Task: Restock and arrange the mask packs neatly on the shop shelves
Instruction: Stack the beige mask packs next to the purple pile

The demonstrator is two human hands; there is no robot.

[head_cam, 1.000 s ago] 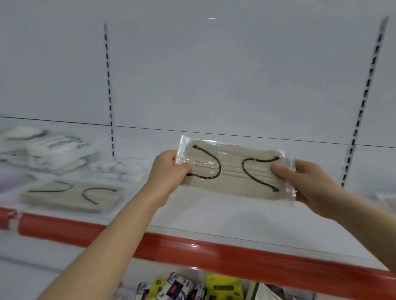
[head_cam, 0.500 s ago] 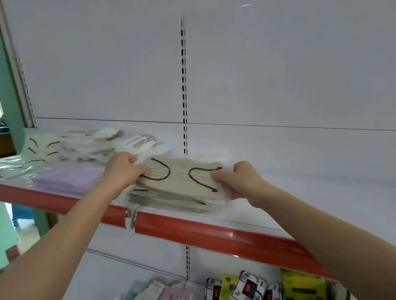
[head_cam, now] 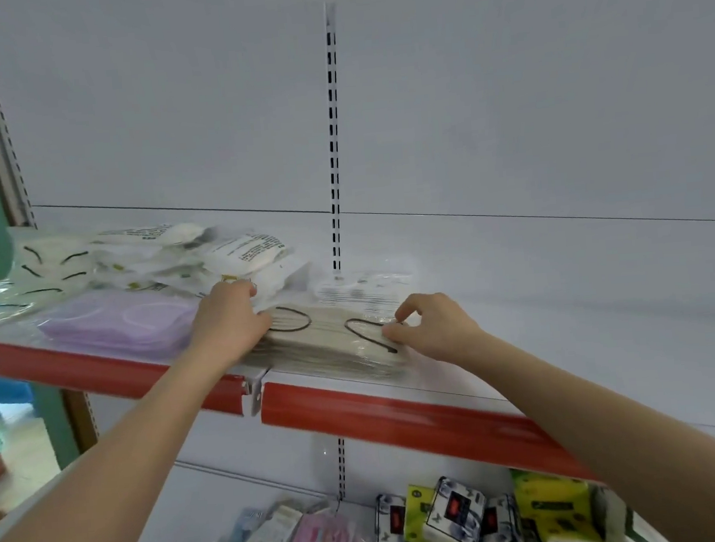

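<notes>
Stack of beige plastic-wrapped mask packs [head_cam: 331, 341] on red-edged white shelf [head_cam: 401, 417]. Left hand [head_cam: 227, 323] fingers curl round stack's left end; right hand [head_cam: 433, 329] fingers pinch right end. Print on white packs [head_cam: 251, 249] behind illegible.

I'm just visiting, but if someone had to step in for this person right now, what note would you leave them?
Left hand: holds the left end of the top beige mask pack in clear wrap.
Right hand: pinches its right end.
Where: that pack lies on a stack of matching beige packs on the white shelf with red front edge, beside flat purple mask packs.
Done: pack laid on the stack.
Left: release, square the stack, tidy the loose white mask packs behind.
</notes>
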